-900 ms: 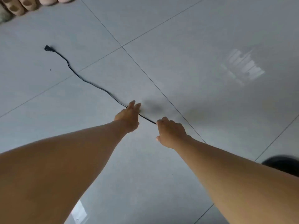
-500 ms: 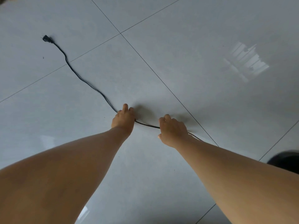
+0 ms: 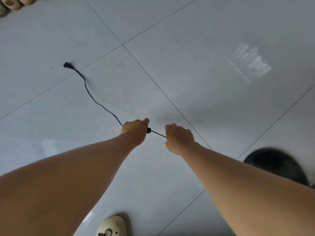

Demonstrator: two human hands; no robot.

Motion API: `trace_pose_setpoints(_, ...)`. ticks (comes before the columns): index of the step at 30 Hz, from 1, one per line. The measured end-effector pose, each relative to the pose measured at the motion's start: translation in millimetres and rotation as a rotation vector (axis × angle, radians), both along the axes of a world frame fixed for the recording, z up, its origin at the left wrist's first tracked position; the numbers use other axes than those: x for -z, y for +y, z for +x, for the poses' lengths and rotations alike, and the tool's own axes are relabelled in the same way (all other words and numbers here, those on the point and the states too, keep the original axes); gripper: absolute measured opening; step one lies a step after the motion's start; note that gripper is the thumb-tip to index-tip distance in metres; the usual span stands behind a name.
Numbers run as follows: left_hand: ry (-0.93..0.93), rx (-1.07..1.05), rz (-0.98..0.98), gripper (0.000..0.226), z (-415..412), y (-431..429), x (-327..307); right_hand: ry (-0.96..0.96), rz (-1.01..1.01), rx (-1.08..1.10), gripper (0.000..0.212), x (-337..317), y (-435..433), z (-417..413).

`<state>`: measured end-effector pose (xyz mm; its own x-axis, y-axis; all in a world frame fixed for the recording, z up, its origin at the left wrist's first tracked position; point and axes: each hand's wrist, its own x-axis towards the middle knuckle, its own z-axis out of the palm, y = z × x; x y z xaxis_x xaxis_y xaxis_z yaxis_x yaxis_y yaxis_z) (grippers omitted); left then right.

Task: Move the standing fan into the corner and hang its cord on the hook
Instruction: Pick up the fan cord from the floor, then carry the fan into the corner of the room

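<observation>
A thin black cord (image 3: 95, 101) runs across the pale floor tiles from its plug (image 3: 67, 65) at the upper left down to my hands. My left hand (image 3: 135, 129) is closed around the cord, with a small black lump on the cord showing at its thumb side. A short taut stretch of cord spans to my right hand (image 3: 179, 138), which is also closed on it. Past my right wrist a thin dark line, cord or tile joint, slants down. The fan's dark round base (image 3: 276, 165) shows blurred at the right edge. The rest of the fan and the hook are out of view.
A cream slipper (image 3: 112, 226) on my foot shows at the bottom edge. Several beige slippers (image 3: 15, 2) lie at the top left corner. Glossy grey floor tiles (image 3: 204, 74) with dark joints fill the view, with a bright window reflection at the right.
Both hands have lifted the cord off the floor and pulled it taut between them. The plug has slid nearer, and the loose part now lies in a tighter curve.
</observation>
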<state>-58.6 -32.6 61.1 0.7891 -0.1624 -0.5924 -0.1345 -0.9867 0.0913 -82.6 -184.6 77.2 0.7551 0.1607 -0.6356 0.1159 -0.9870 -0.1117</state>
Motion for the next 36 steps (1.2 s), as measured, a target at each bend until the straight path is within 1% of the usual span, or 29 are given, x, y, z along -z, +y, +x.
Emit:
trace_pose_setpoints(6,0.149,0.007,-0.047,0.022,4,-11,-89,0.018,-0.025,0.044,0.045,-83,-20,-2)
trace_pose_setpoints(15,0.191,-0.016,-0.135,0.031,16,-30,-215,0.016,-0.095,0.122,0.044,-202,-48,-8)
trace_pose_setpoints(17,0.224,-0.021,-0.192,0.033,17,-36,-243,0.019,-0.108,0.142,0.038,-229,-51,-10)
trace_pose_setpoints(20,0.265,-0.003,-0.273,0.033,19,-47,-286,0.015,-0.108,0.188,0.016,-269,-57,-12)
trace_pose_setpoints(21,0.276,0.009,-0.293,0.033,20,-51,-300,0.016,-0.107,0.203,0.016,-281,-60,-12)
trace_pose_setpoints(24,0.305,0.017,-0.353,0.029,18,-64,-344,0.014,-0.108,0.240,0.038,-318,-69,-16)
trace_pose_setpoints(25,0.308,0.019,-0.373,0.028,18,-69,-359,0.010,-0.106,0.254,0.042,-330,-73,-18)
trace_pose_setpoints(31,0.345,-0.036,-0.508,0.013,0,-90,-433,-0.003,-0.028,0.397,0.040,-402,-97,-36)
trace_pose_setpoints(36,0.420,-0.101,-0.656,0.014,-20,-107,-489,-0.017,0.051,0.466,0.037,-457,-115,-55)
